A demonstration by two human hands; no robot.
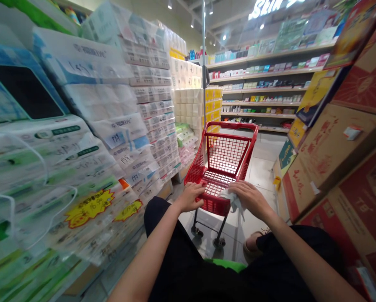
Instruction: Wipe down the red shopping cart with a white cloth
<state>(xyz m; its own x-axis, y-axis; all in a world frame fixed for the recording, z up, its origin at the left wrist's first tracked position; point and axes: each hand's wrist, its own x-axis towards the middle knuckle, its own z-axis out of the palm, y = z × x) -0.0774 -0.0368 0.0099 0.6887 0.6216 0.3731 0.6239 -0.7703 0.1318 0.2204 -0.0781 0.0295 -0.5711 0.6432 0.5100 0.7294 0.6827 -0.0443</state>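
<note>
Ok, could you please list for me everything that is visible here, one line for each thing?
shopping cart: one, red, middle of the aisle, in front of the person
cloth: one, white, on the cart's near rim, under the right hand
tissue packs: many, white with blue and green, stacked high on the left
price stickers: two, yellow, on the low packs at the left
cardboard boxes: several, brown and red, stacked on the right
shelves: several rows, pale, at the back, with small goods
left hand: one, fingers curled over the cart's near rim
right hand: one, lying flat on the cloth
</note>
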